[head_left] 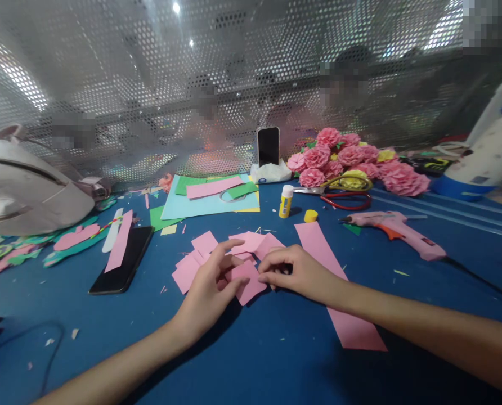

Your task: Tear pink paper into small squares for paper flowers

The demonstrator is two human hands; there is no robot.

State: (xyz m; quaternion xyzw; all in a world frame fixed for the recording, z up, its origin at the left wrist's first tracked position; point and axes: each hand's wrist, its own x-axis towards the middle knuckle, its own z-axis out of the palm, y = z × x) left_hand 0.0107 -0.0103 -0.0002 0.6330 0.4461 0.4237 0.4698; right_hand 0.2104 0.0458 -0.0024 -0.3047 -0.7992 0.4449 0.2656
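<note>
Pink paper squares (204, 243) lie heaped on the blue tabletop (242, 371), apparently cut — your left hand (207, 287) loosely open around the front square (251, 292), your right hand (297, 271) pinched at its edge, grip unclear — while one long pink strip (356, 331) lies undivided.

upright phone (268, 146), white packet (272, 172), pink flowers (317, 156); pale bag (31, 194) at left
</note>
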